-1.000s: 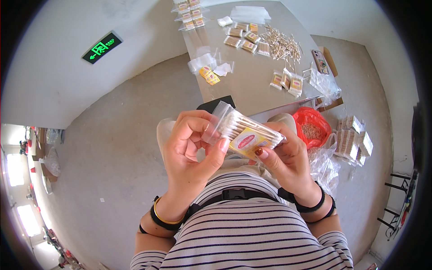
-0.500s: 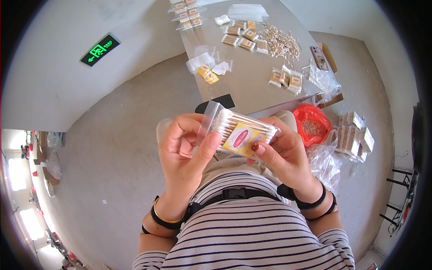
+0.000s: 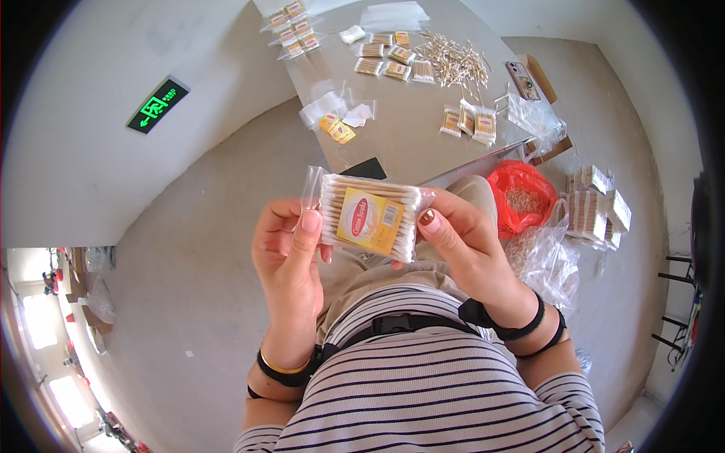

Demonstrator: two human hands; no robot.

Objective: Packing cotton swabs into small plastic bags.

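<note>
Above my lap, a clear plastic bag of cotton swabs (image 3: 329, 226) with a yellow label card is held level between both hands. My left hand (image 3: 291, 249) pinches the loose plastic end, its thumb on top. My right hand (image 3: 461, 241) grips the opposite end by thumb and fingers, close to the cotton tips. Fingers beneath the bag are partly hidden. Beyond it, on the metal table (image 3: 400, 143), lie yellow cards (image 3: 337, 129), empty clear bags (image 3: 326, 107) and three swab bundles (image 3: 468, 121) near the right edge.
Farther back are a heap of loose swabs (image 3: 453, 62), more swab bundles (image 3: 396, 70), packed bags (image 3: 293, 32) and a phone (image 3: 522, 81). On the floor to the right sit a red plastic bag (image 3: 521, 177) of swabs and stacked swab packs (image 3: 593, 208).
The bag of swabs has shifted slightly left and been turned more level, its label now facing up. My left thumb has slid from the swabs to the bag's end.
</note>
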